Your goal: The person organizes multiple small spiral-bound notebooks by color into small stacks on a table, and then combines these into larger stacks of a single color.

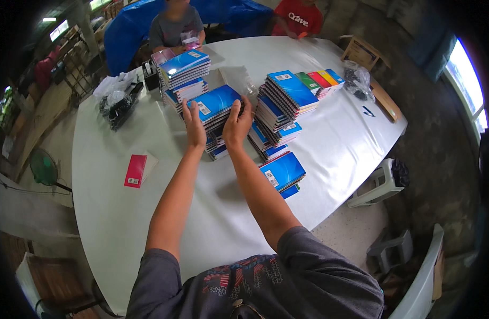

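Both my arms reach out over a white oval table (148, 228). My left hand (194, 125) and my right hand (237, 123) flank a tall stack of blue spiral notebooks (217, 102), fingers spread against its near side and top. Whether they grip the top notebook I cannot tell. More blue notebook stacks stand close by: one behind to the left (184, 65), one to the right (292, 87), and a low one near my right forearm (283, 171). Green, red and yellow notebooks (321, 80) lie fanned beyond the right stack.
A red notebook (136, 170) lies alone on the table's left. Clear bags of dark items sit at the left (117, 101) and right (356, 80) edges. Two people sit at the far side. A white plastic stool (376, 183) stands right of the table.
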The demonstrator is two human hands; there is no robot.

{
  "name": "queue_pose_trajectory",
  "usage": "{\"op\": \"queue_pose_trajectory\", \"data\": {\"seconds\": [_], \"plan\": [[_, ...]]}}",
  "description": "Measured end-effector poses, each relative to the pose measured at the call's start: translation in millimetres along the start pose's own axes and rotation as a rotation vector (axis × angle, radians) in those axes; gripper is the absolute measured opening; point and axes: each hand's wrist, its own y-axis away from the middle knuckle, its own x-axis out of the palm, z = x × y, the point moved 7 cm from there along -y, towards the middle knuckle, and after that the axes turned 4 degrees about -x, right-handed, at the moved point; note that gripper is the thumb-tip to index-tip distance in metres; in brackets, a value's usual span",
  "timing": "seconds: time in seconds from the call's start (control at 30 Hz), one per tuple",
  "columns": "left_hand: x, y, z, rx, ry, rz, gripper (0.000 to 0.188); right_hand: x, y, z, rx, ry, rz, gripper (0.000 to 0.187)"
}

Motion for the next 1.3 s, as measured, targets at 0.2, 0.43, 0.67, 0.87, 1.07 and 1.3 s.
{"op": "queue_pose_trajectory", "data": {"seconds": [0.2,0.43,0.67,0.87,1.07,1.3], "plan": [[11,4,-1,0.031,0.238,0.048,0.073,-5,-5,-4,-0.098,0.155,-0.078,0.041],[2,7,-4,0.112,0.197,0.003,0.069,4,-5,-5,0.002,0.041,-0.044,0.042],[5,8,-5,0.114,0.157,0.009,0.064,-2,-6,-7,-0.089,0.146,-0.145,0.037],[4,11,-10,0.118,0.148,-0.003,0.065,3,-11,-9,0.058,0.194,0.021,0.044],[6,12,-6,0.193,0.068,-0.018,0.061,-1,-11,-6,-0.036,0.194,-0.025,0.039],[3,4,0,0.093,0.223,0.060,0.067,5,-10,-6,-0.013,0.123,0.006,0.037]]}}
